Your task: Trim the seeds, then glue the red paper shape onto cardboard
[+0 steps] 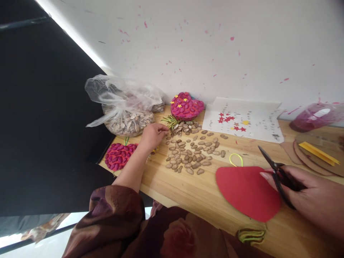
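Note:
My right hand (303, 190) holds black-handled scissors (271, 161), their blades pointing up and left. It rests over the right edge of a red heart-shaped cutout (247, 190), which has a yellow loop (236, 159) at its top. My left hand (155, 136) reaches to the left edge of the scattered peanuts (188, 157), its fingers pinched together; what they hold, if anything, is hidden. Close to those fingertips lie a bundle of green yarn (171, 122) and a small heap of peanut shells (185, 128). Behind the heap, a pink peanut-covered heart (186, 107) with yellow stars leans against the wall.
A clear plastic bag of shells (129, 122) stands at the back left. Another pink heart (119, 156) lies beside my left forearm. A written paper (260, 118) with star cutouts is at the back, a purple-stained jar (311, 116) and cardboard pieces (309, 154) right, yarn (251, 234) in front.

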Motion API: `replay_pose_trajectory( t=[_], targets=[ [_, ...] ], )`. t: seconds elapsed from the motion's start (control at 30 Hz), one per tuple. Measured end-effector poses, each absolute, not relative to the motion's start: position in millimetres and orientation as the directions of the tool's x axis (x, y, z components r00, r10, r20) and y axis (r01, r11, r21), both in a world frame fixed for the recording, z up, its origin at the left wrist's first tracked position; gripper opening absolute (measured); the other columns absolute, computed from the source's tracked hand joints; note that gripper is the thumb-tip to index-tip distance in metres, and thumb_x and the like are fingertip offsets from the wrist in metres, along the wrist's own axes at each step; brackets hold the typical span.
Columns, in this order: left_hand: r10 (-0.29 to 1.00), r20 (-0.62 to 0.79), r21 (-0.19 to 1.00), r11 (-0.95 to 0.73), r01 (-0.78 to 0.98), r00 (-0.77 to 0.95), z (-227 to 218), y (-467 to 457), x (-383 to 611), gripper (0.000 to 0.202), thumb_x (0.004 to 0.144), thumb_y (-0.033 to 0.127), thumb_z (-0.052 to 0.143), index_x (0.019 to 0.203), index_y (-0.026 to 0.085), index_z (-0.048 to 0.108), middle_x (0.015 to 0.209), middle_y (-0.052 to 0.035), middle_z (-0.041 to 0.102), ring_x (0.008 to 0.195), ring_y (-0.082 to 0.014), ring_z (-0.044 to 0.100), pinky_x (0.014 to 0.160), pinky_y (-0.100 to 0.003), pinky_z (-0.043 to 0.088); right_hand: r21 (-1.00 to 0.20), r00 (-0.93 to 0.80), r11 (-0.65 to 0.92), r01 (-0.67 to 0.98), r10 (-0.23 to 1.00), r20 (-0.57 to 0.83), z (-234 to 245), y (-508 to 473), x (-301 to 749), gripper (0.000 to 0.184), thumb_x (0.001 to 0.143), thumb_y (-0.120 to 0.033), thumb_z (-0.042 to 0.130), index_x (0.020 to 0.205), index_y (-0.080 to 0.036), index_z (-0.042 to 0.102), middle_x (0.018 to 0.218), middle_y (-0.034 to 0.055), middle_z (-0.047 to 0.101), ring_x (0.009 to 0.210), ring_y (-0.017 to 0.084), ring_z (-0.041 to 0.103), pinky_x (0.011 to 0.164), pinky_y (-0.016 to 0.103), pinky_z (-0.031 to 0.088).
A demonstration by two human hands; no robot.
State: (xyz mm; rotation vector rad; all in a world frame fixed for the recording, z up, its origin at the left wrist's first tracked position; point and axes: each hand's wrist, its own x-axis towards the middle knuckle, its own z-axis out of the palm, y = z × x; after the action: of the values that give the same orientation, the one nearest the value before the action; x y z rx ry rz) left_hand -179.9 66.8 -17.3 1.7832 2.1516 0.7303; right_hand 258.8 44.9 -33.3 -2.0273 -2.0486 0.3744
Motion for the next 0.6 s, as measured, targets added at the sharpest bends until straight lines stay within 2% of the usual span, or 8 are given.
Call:
replay_pose_trajectory(
  t=[0.1,0.2,0.33,0.43,0.53,0.6],
  targets=[
    [0.976,0.183,0.443,0.024,0.896,-0.117,-16,64,-171,0.015,0.081,0.028,0.069,0.09,0.022,0.079,0.096,-0.0043,0.079,0.096,-0.0244,0.067,0.092,-0.036,0.048,-0.347,-0.013,0.004,0.938,1.0,-0.021,-32,45,258,0.062,0.063,-0.083,0.054,0.091,-0.032,0.075,0.081,-0.0013,0.076,0.063,0.024,0.064,0.054,0.033,0.047],
    [0.984,0.176,0.359,-0.033,0.933,-0.033,-16,65,-163,0.015,0.08,0.027,0.071,0.091,0.023,0.079,0.098,-0.0041,0.079,0.097,-0.0249,0.066,0.094,-0.038,0.047,-0.359,-0.001,-0.012,0.933,0.999,-0.036,-29,45,257,0.063,0.062,-0.082,0.054,0.091,-0.031,0.075,0.085,-0.0009,0.077,0.067,0.024,0.065,0.057,0.033,0.048],
    [0.983,0.183,0.309,-0.039,0.95,-0.019,-16,67,-159,0.017,0.084,0.024,0.064,0.09,0.023,0.08,0.097,-0.0047,0.079,0.096,-0.025,0.067,0.094,-0.038,0.047,-0.356,0.012,-0.029,0.934,0.999,-0.052,-23,44,254,0.065,0.061,-0.084,0.053,0.092,-0.031,0.076,0.09,-0.0006,0.077,0.071,0.025,0.066,0.06,0.034,0.049],
    [0.984,0.159,0.382,0.017,0.924,-0.084,-14,66,-160,0.02,0.083,0.026,0.062,0.09,0.022,0.08,0.095,-0.0045,0.079,0.092,-0.0241,0.068,0.088,-0.035,0.049,-0.358,0.017,-0.037,0.933,0.998,-0.058,-23,44,254,0.065,0.059,-0.084,0.053,0.087,-0.03,0.075,0.086,-0.0005,0.076,0.069,0.025,0.066,0.059,0.034,0.048],
    [0.987,0.066,0.495,0.096,0.864,-0.147,-14,64,-162,0.023,0.082,0.032,0.062,0.09,0.02,0.08,0.083,-0.0031,0.078,0.075,-0.0201,0.067,0.072,-0.029,0.05,-0.357,0.002,-0.019,0.934,0.999,-0.048,-26,45,256,0.062,0.061,-0.082,0.054,0.09,-0.031,0.075,0.088,-0.0012,0.076,0.071,0.025,0.066,0.059,0.033,0.049],
    [0.987,0.033,0.515,0.117,0.849,-0.156,-15,64,-164,0.026,0.082,0.035,0.061,0.09,0.019,0.08,0.078,-0.0028,0.077,0.068,-0.0186,0.065,0.065,-0.028,0.048,-0.35,-0.002,-0.014,0.937,0.999,-0.046,-29,45,258,0.062,0.062,-0.082,0.054,0.092,-0.031,0.075,0.09,-0.0016,0.077,0.071,0.024,0.066,0.059,0.033,0.049]
  ],
)
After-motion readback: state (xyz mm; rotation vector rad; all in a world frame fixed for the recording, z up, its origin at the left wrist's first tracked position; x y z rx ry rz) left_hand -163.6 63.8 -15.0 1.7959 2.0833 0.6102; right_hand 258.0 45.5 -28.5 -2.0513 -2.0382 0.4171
